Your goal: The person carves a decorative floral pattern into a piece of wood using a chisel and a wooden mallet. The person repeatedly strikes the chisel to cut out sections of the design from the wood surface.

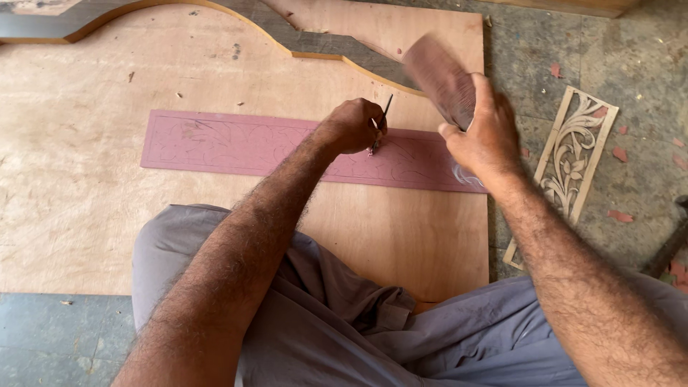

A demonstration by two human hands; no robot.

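A long reddish-pink wooden strip point(236, 143) with a faint drawn leaf pattern lies across a plywood sheet point(86, 215). My left hand point(352, 125) is closed around a thin metal chisel point(381, 123), whose tip rests on the strip near its right part. My right hand point(486, 136) is raised just right of it, gripping a wooden mallet point(441, 77) that is blurred by motion above the strip's right end. My knees in grey trousers sit at the sheet's near edge.
A finished carved wooden panel point(573, 154) with leaf scrollwork lies on the stone floor point(631, 72) to the right. A curved cut plywood edge point(315, 54) runs along the top. Small red chips dot the floor.
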